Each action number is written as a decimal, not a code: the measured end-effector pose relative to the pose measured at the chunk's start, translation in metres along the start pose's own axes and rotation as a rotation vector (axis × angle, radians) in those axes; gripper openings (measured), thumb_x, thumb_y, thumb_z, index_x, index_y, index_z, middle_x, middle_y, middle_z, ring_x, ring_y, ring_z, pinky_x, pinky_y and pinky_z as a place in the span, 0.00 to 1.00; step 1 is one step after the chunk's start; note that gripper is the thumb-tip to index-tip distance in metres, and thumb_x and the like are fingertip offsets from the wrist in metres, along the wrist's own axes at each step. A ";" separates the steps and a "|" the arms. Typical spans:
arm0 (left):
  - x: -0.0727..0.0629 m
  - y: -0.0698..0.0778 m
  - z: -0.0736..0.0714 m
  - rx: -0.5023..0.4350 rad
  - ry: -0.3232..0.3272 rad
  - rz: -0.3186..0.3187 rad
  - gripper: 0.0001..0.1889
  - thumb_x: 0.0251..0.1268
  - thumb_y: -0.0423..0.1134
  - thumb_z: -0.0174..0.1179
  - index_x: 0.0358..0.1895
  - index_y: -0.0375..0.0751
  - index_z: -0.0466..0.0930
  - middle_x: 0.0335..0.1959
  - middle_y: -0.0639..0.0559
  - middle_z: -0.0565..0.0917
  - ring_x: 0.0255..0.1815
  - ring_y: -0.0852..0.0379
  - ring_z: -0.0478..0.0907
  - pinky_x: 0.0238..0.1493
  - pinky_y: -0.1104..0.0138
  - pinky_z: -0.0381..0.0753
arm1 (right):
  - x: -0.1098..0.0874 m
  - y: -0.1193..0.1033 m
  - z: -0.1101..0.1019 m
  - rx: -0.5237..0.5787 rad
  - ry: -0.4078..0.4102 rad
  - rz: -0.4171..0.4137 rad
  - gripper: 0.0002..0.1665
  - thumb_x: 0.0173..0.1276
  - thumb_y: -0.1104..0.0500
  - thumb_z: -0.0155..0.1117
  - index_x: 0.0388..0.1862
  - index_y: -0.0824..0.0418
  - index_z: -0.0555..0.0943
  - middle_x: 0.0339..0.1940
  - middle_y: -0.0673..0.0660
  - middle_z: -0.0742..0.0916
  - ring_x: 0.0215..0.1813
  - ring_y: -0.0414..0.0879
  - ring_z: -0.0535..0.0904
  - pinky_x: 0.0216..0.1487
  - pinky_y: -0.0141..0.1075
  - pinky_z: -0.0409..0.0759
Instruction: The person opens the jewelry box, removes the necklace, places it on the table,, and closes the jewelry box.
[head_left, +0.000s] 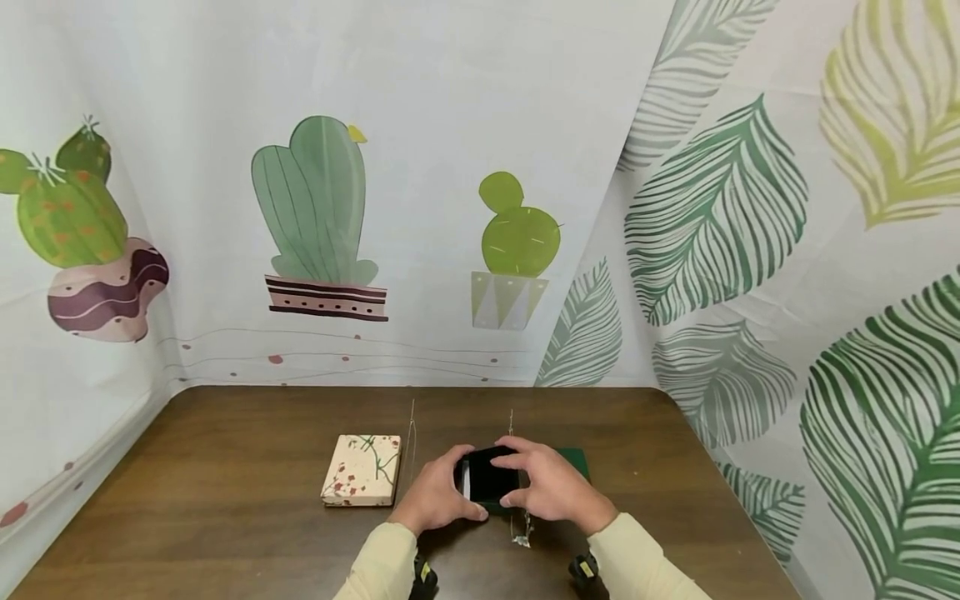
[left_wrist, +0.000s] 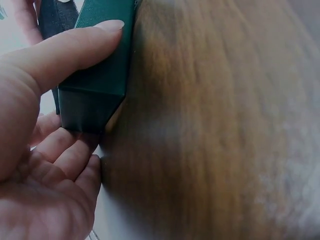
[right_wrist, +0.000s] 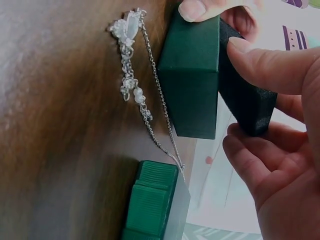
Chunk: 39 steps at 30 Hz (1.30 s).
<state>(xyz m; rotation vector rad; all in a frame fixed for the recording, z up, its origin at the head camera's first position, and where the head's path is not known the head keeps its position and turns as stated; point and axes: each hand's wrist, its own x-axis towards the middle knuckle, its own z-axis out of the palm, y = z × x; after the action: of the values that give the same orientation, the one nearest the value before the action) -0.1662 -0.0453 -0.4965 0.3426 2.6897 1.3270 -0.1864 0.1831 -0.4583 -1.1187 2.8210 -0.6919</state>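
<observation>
A dark green jewellery box (right_wrist: 190, 75) is between the two hands, just over the table. My left hand (head_left: 438, 493) grips its end, thumb on the green side and fingers curled at the other edge, as the left wrist view (left_wrist: 100, 75) shows. My right hand (head_left: 551, 485) pinches a black velvety insert pad (right_wrist: 245, 87) between thumb and fingers. The pad sits tilted against the box's open side. Beside the box lies a silver necklace (right_wrist: 150, 115) with a clear-stone pendant (right_wrist: 127, 27). A green ribbed piece (right_wrist: 150, 200) rests by the right hand.
A cream box with a floral print (head_left: 363, 471) lies on the wooden table (head_left: 247, 467) to the left. Close to it, a thin chain (head_left: 412, 442) is stretched out straight. Printed curtains (head_left: 435, 125) hang behind the table.
</observation>
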 end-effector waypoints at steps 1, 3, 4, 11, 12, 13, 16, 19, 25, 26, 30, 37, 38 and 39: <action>0.000 0.000 0.000 -0.002 -0.001 -0.001 0.53 0.37 0.44 0.85 0.74 0.42 0.70 0.59 0.40 0.84 0.47 0.50 0.79 0.51 0.50 0.80 | 0.000 0.000 0.000 -0.001 -0.004 0.000 0.30 0.61 0.55 0.80 0.62 0.59 0.86 0.72 0.60 0.80 0.66 0.57 0.83 0.61 0.47 0.84; 0.000 0.000 0.000 -0.010 -0.004 -0.004 0.53 0.38 0.44 0.85 0.74 0.42 0.69 0.58 0.40 0.84 0.47 0.50 0.79 0.50 0.50 0.80 | 0.001 0.000 0.001 -0.004 -0.007 0.002 0.29 0.61 0.55 0.80 0.62 0.59 0.86 0.71 0.60 0.81 0.65 0.55 0.83 0.59 0.46 0.84; 0.000 0.000 0.000 -0.013 -0.004 -0.003 0.53 0.38 0.44 0.85 0.74 0.42 0.69 0.58 0.40 0.84 0.46 0.50 0.79 0.50 0.50 0.80 | 0.002 0.000 0.001 -0.006 -0.009 0.005 0.29 0.61 0.55 0.80 0.62 0.58 0.86 0.71 0.59 0.81 0.64 0.54 0.84 0.59 0.45 0.84; 0.001 -0.002 0.001 -0.026 -0.009 0.004 0.52 0.38 0.43 0.85 0.73 0.42 0.70 0.56 0.41 0.84 0.46 0.50 0.79 0.51 0.50 0.81 | 0.004 0.000 0.004 0.018 -0.035 0.030 0.29 0.62 0.55 0.79 0.62 0.59 0.86 0.72 0.60 0.81 0.64 0.55 0.84 0.58 0.45 0.85; 0.001 -0.003 0.001 -0.028 -0.009 0.005 0.52 0.39 0.44 0.85 0.73 0.42 0.70 0.56 0.41 0.84 0.46 0.50 0.79 0.51 0.50 0.80 | 0.004 -0.001 0.004 0.018 -0.038 0.033 0.28 0.62 0.56 0.79 0.62 0.59 0.86 0.72 0.60 0.81 0.64 0.55 0.84 0.58 0.45 0.85; 0.001 -0.003 0.002 -0.033 -0.009 0.005 0.52 0.39 0.44 0.85 0.73 0.42 0.70 0.56 0.41 0.84 0.46 0.50 0.79 0.51 0.50 0.80 | 0.005 -0.001 0.004 0.015 -0.041 0.034 0.28 0.62 0.56 0.79 0.62 0.59 0.86 0.72 0.59 0.81 0.65 0.55 0.84 0.58 0.45 0.85; 0.001 -0.005 0.001 -0.042 -0.009 -0.008 0.51 0.40 0.43 0.85 0.74 0.43 0.70 0.56 0.41 0.84 0.46 0.51 0.79 0.50 0.52 0.80 | 0.006 -0.002 0.005 0.023 -0.056 0.037 0.28 0.62 0.55 0.79 0.62 0.58 0.86 0.73 0.59 0.81 0.65 0.54 0.83 0.59 0.43 0.84; 0.000 -0.006 0.001 -0.042 -0.013 -0.024 0.51 0.40 0.44 0.85 0.74 0.44 0.69 0.56 0.41 0.84 0.45 0.51 0.79 0.49 0.52 0.80 | 0.007 -0.003 0.006 0.039 -0.072 0.041 0.28 0.63 0.55 0.78 0.62 0.58 0.86 0.73 0.58 0.81 0.65 0.54 0.83 0.58 0.42 0.84; 0.002 -0.006 0.002 -0.038 -0.014 -0.006 0.52 0.39 0.45 0.85 0.74 0.44 0.70 0.58 0.41 0.84 0.48 0.50 0.80 0.53 0.50 0.80 | 0.007 -0.003 0.007 0.053 -0.066 0.054 0.29 0.61 0.55 0.80 0.61 0.59 0.87 0.72 0.59 0.81 0.64 0.55 0.84 0.57 0.43 0.85; 0.002 -0.006 0.002 -0.036 -0.015 -0.007 0.52 0.39 0.45 0.85 0.74 0.44 0.70 0.59 0.41 0.84 0.49 0.49 0.80 0.53 0.49 0.80 | 0.007 -0.002 0.007 0.054 -0.068 0.054 0.29 0.61 0.55 0.80 0.61 0.59 0.87 0.72 0.59 0.81 0.63 0.55 0.84 0.57 0.43 0.85; 0.003 -0.006 0.003 -0.033 -0.019 -0.027 0.52 0.39 0.45 0.85 0.74 0.45 0.70 0.60 0.41 0.83 0.51 0.48 0.80 0.55 0.48 0.80 | 0.007 -0.002 0.008 0.064 -0.083 0.061 0.31 0.61 0.52 0.81 0.63 0.58 0.86 0.73 0.59 0.81 0.65 0.56 0.84 0.59 0.44 0.84; 0.004 -0.006 0.002 -0.026 -0.013 -0.023 0.52 0.39 0.45 0.85 0.74 0.46 0.70 0.63 0.39 0.82 0.56 0.45 0.80 0.58 0.45 0.80 | 0.007 0.002 0.007 0.138 -0.097 0.075 0.32 0.63 0.50 0.79 0.65 0.58 0.84 0.76 0.59 0.78 0.70 0.59 0.80 0.62 0.44 0.83; 0.004 -0.006 0.002 -0.025 -0.013 -0.023 0.52 0.39 0.45 0.85 0.74 0.46 0.70 0.64 0.39 0.82 0.58 0.44 0.80 0.58 0.45 0.80 | 0.007 0.003 0.007 0.146 -0.099 0.071 0.32 0.65 0.50 0.77 0.66 0.58 0.84 0.76 0.60 0.78 0.71 0.59 0.79 0.62 0.45 0.83; 0.004 -0.006 0.002 -0.026 -0.014 -0.023 0.52 0.39 0.45 0.85 0.74 0.46 0.70 0.64 0.39 0.82 0.59 0.43 0.80 0.59 0.44 0.80 | 0.007 0.004 0.008 0.150 -0.102 0.067 0.31 0.67 0.50 0.76 0.66 0.59 0.83 0.76 0.60 0.78 0.72 0.59 0.79 0.63 0.46 0.82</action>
<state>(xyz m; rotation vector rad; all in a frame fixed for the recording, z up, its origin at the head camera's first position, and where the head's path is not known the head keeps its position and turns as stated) -0.1710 -0.0462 -0.5019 0.3157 2.6536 1.3469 -0.1924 0.1782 -0.4657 -1.0005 2.6589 -0.8009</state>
